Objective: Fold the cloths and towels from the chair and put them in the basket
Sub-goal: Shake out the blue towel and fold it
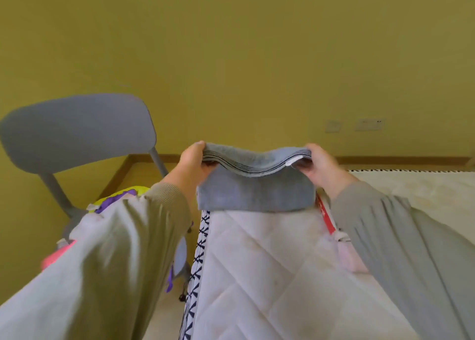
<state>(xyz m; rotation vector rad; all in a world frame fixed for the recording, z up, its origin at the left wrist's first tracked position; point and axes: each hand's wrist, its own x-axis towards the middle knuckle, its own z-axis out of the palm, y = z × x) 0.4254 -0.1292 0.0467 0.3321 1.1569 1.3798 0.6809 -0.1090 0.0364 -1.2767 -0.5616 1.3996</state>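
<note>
I have the towel (255,185) pinched at both ends. The left grip (194,162) holds its left end with thumb on top and fingers curled under, and the right grip (320,165) does the same at the right end, beside the small white tag. The towel's long axis runs straight across from one grip to the other, square to my line of sight, and the stacked striped hems sag a little in the middle. Below that raised edge the rest of the towel drops to the bed (270,262) and lies on it, so it is doubled over but, as I judge it, not yet down to basket size. The next fold looks like end to end along that axis, and as both grips sit level at the two ends, either could carry its end over to the other. The chair (77,134) stands off to the left, nearer the left grip, with the cloths (123,195) heaped on its seat (yellow-green, purple, and something pink lower down, half hidden by my sleeve). I see no basket, so I cannot tell which way it lies or which grip is nearer to it.
</note>
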